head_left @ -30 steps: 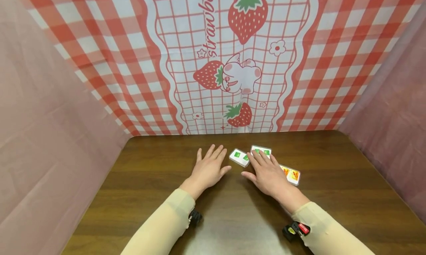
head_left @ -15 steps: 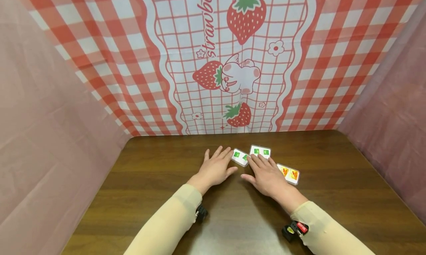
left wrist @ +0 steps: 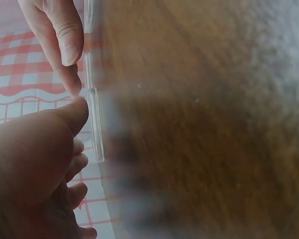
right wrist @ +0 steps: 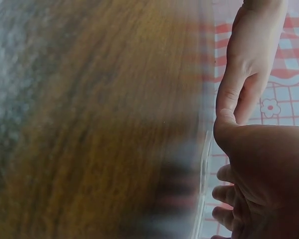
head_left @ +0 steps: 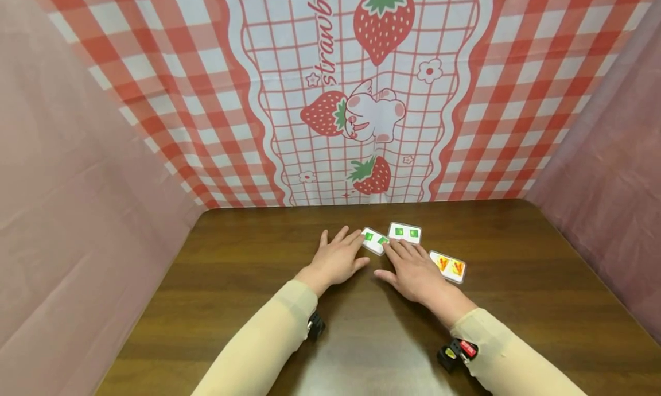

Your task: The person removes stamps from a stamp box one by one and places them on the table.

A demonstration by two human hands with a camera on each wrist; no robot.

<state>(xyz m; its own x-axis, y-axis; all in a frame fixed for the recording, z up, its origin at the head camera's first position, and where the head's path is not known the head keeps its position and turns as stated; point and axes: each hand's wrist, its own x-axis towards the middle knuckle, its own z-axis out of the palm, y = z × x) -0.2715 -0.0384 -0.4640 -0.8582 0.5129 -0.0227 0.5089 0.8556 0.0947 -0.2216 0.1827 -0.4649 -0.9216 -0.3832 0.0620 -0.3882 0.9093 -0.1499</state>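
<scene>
Three flat white tiles with clear edges lie on the table. Two green squares mark the left tile [head_left: 373,242], and two more mark the back tile [head_left: 405,232]. Orange pictures cover the right tile [head_left: 449,266]. My left hand [head_left: 335,261] is spread palm down, its fingertips right at the left tile's left end. Palm down too, my right hand [head_left: 415,272] has straight fingers overlapping the near edge of the back tile and the right end of the left one. In the left wrist view, a clear tile edge [left wrist: 97,127] shows beyond the left thumb.
The brown wooden table [head_left: 232,304] ends at a red-checked strawberry cloth [head_left: 217,138] hanging behind it. Pink cloths [head_left: 88,212] hang at both sides. A small black wrist camera [head_left: 316,326] sits under the left sleeve, another black camera [head_left: 450,356] under the right.
My left hand has moved right, up to the left tile's end. The right hand has drawn back slightly, showing more of the back and right tiles. The tiles stay about where they were.
</scene>
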